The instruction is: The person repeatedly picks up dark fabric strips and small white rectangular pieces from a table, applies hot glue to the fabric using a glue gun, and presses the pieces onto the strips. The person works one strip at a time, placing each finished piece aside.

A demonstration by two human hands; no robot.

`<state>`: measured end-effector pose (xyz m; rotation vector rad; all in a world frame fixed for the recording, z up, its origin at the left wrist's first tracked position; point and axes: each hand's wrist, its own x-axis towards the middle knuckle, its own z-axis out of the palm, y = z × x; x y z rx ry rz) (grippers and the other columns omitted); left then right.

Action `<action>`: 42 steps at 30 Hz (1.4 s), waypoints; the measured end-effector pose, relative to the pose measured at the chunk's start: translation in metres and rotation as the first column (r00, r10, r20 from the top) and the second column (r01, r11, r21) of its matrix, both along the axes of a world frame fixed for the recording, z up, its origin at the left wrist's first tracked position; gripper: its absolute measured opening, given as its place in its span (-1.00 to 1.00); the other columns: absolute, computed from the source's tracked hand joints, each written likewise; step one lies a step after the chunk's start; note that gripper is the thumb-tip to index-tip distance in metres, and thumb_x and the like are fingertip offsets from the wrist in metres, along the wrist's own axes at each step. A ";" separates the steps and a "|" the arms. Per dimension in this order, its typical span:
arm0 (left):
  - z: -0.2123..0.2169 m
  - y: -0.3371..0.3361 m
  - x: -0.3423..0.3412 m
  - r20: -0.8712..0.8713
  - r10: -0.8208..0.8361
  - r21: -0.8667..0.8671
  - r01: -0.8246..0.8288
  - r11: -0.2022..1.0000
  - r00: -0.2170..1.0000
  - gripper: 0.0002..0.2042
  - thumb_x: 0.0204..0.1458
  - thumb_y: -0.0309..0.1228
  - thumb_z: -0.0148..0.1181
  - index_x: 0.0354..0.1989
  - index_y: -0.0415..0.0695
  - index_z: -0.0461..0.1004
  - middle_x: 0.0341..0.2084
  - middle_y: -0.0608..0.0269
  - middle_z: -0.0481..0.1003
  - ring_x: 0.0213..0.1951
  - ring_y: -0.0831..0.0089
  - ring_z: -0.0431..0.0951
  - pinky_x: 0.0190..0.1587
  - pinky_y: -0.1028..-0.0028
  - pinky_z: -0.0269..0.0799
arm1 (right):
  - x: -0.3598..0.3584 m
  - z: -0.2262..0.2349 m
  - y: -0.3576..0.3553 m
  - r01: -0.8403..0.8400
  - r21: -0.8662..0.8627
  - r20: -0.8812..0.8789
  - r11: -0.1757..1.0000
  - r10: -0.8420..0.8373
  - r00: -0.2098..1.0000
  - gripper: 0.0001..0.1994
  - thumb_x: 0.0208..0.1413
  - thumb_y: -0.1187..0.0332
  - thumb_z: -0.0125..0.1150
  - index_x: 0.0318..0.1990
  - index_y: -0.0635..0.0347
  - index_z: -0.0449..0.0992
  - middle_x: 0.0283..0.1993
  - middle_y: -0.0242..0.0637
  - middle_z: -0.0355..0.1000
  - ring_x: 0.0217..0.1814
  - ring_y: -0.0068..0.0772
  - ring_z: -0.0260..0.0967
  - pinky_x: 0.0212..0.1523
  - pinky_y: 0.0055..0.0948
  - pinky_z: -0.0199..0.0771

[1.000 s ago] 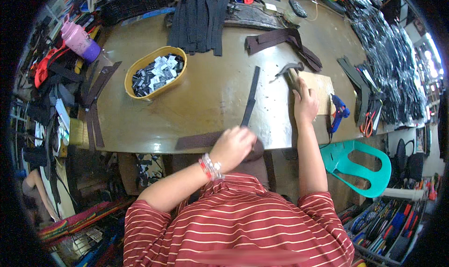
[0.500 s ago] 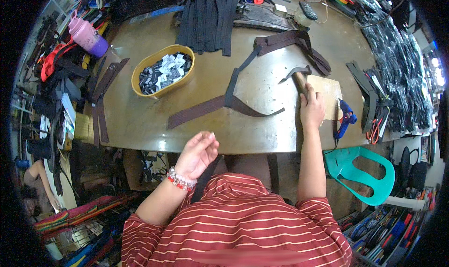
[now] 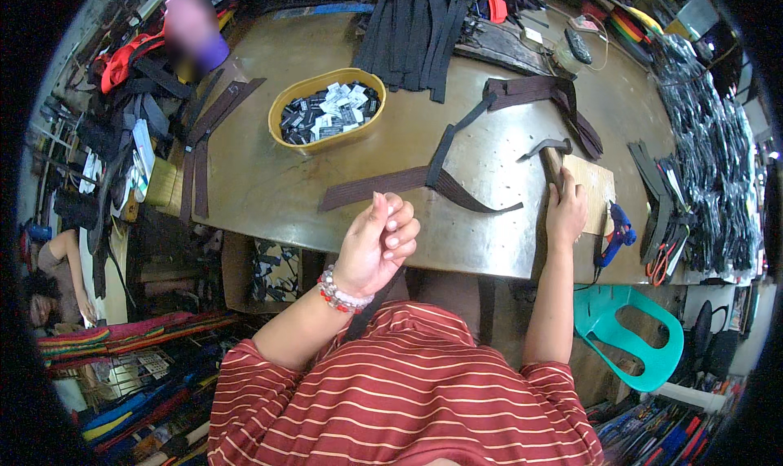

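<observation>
My right hand is closed round the wooden handle of a hammer, whose dark, curved head rests by the edge of a pale wooden board. My left hand, with a beaded bracelet at the wrist, is raised in front of the table edge. Its fingers are curled in; whatever they may hold is hidden. Beyond it a dark brown strap lies joined to a black strap, which runs to a folded brown strap bundle. A yellow tub holds many small black and white labels.
A blue glue gun and orange-handled scissors lie right of the board. Black straps hang together at the back. Plastic-wrapped goods line the right side. A green plastic chair stands below the table edge.
My left hand has risen rightward and turned, its fingers curling in more. My right hand stays on the hammer handle. The whole view has shifted, moving the table items right in the picture.
</observation>
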<state>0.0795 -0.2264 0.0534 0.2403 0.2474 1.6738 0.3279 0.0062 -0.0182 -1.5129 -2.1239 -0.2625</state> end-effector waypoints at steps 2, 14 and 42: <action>0.002 -0.002 -0.002 -0.013 0.025 -0.005 -0.025 1.000 1.000 -0.81 0.24 -0.23 -0.08 -0.32 -0.08 0.25 -0.47 0.43 0.18 -0.44 0.68 0.21 -0.45 0.71 0.23 | 0.000 0.000 0.002 0.051 -0.083 0.009 0.995 -0.051 0.999 -0.55 0.00 0.31 0.22 0.11 -0.15 0.37 -0.27 -0.22 0.34 -0.19 -0.14 0.34 -0.18 -0.21 0.34; 0.024 -0.008 0.019 -0.577 0.302 -0.026 -0.387 0.922 0.759 -0.89 0.16 -0.36 0.09 -0.28 -0.12 0.46 0.12 0.31 0.15 -0.18 0.67 0.35 -0.13 0.58 0.34 | -0.086 0.118 -0.143 -0.609 0.221 -0.343 0.762 0.645 0.682 -0.77 -0.26 0.45 0.40 -0.35 -0.01 0.58 -0.32 -0.44 0.40 -0.21 -0.37 0.34 0.11 -0.26 0.11; 0.018 -0.013 0.031 -0.775 0.347 0.074 -0.470 0.880 0.527 -0.91 0.10 -0.40 0.16 -0.31 -0.13 0.49 0.06 0.24 0.21 -0.08 0.59 0.33 -0.06 0.52 0.31 | -0.108 0.124 -0.166 -0.663 0.093 -0.486 0.743 0.615 0.621 -0.83 -0.29 0.42 0.32 -0.47 0.04 0.47 -0.38 -0.40 0.36 -0.26 -0.34 0.31 0.23 -0.16 0.01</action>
